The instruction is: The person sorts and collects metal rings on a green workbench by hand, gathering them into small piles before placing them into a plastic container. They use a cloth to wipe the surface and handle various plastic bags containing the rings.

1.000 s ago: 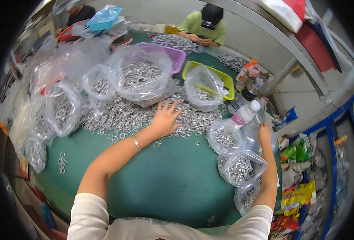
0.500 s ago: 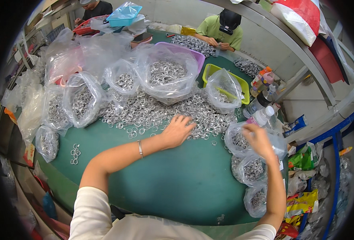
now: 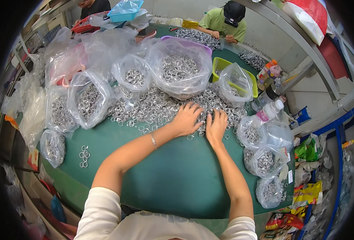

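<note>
A wide pile of silver metal rings [image 3: 157, 105] lies across the green table [image 3: 177, 176]. My left hand [image 3: 187, 119], a silver bangle on its wrist, rests on the pile's front edge with fingers stretched forward and slightly apart. Just right of it, my right hand [image 3: 216, 126] lies on the rings too, its fingers pointing away from me. Both seem to hold nothing, though the fingertips are partly sunk among the rings. Behind them stands a clear plastic bag full of rings [image 3: 180, 72], set in a purple basin [image 3: 207, 49].
More bags of rings line the left [image 3: 89, 102] and right [image 3: 265, 160]. A few rings [image 3: 84, 156] lie apart at the left. A lime-green basket [image 3: 253, 82] and bottles [image 3: 271, 111] stand at the right. Another person [image 3: 223, 25] works across the table.
My right hand has come from the bag at the right onto the pile beside my left hand. The left hand stays on the rings, while the whole view has shifted slightly.
</note>
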`<state>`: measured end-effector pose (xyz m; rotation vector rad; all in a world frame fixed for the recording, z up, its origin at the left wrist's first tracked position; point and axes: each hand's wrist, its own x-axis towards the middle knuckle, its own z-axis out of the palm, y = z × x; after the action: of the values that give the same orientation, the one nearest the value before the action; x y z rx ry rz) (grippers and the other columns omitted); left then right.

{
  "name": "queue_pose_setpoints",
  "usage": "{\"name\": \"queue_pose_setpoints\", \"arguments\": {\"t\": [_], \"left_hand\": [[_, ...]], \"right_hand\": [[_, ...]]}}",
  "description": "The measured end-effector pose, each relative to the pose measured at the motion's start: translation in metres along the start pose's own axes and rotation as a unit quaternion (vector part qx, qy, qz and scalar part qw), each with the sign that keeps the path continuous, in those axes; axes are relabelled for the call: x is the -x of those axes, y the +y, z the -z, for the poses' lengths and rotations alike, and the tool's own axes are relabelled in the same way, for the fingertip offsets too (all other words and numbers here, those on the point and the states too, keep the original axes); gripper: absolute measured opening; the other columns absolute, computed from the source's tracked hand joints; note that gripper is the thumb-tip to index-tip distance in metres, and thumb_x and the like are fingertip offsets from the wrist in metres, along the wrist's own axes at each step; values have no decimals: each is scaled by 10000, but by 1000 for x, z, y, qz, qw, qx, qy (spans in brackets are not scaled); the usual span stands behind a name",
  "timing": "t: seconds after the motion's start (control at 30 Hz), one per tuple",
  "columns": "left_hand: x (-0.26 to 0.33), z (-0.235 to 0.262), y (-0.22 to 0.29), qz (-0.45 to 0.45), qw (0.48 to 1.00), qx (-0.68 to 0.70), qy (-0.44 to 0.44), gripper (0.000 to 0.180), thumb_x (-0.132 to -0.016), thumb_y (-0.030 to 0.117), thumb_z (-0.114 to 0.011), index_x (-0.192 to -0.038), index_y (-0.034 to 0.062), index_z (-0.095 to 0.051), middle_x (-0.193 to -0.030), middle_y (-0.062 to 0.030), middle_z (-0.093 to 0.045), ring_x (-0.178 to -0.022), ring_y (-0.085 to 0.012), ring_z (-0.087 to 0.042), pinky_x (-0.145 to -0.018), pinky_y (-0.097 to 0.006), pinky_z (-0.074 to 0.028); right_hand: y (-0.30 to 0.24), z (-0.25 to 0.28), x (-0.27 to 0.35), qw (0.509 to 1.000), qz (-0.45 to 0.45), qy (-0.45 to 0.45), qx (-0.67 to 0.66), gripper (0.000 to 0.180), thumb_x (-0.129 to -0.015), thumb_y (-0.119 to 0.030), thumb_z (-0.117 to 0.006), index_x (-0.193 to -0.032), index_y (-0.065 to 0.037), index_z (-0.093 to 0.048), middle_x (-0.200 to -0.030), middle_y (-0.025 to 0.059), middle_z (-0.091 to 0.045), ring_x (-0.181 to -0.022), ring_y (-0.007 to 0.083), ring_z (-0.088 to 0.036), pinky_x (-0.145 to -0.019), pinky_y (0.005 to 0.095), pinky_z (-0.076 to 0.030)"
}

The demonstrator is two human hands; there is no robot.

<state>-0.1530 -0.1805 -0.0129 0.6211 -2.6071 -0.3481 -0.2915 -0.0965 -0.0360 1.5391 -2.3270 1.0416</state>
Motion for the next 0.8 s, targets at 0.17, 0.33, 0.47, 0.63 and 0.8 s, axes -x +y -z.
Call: {"name": "queue_pose_setpoints", "arguments": {"t": [0.17, 0.33, 0.47, 0.63, 0.8], "left_hand": [[-8, -13, -6, 18, 997, -44, 68, 664, -780, 451, -567, -1282, 50, -398, -1262, -186, -414, -1210, -367, -327, -985, -531, -258], [2, -7, -7, 1, 1000, 3, -21, 687, -773, 492, -554, -1259, 27, -415, -1191, -178, -472, -1172, -356, -369, -979, -556, -246], [2, -9, -4, 12, 998, -13, 60, 703, -736, 474, -607, -1245, 27, -418, -1173, -206, -472, -1127, -338, -417, -968, -526, -264], [15, -4, 4, 11, 1000, 7, 7, 682, -727, 411, -628, -1225, -6, -421, -1134, -209, -479, -1089, -331, -437, -961, -459, -309], [49, 15, 0, 1, 999, 43, 24, 633, -729, 363, -642, -1202, -6, -439, -1115, -183, -484, -1044, -323, -449, -904, -426, -360]], "right_hand": [[17, -3, -18, 984, -9, 70, 163, 404, -849, -294, -526, -1166, -43, -517, -1228, 193, -431, -1164, 338, -372, -979, 496, -244], [13, 1, -5, 995, 4, 34, 96, 449, -849, -348, -521, -1182, -48, -504, -1286, 183, -406, -1181, 349, -368, -976, 499, -252], [10, 7, -13, 996, -10, -10, 86, 505, -828, -396, -539, -1207, -69, -483, -1289, 171, -409, -1174, 352, -374, -982, 497, -248], [-1, 6, 4, 996, 40, -22, 75, 514, -829, -391, -535, -1225, -70, -466, -1299, 157, -407, -1186, 353, -363, -1014, 502, -223], [-27, 8, 25, 996, 70, -51, 22, 497, -824, -363, -544, -1219, -71, -466, -1299, 132, -421, -1188, 365, -360, -1021, 501, -226]]}}
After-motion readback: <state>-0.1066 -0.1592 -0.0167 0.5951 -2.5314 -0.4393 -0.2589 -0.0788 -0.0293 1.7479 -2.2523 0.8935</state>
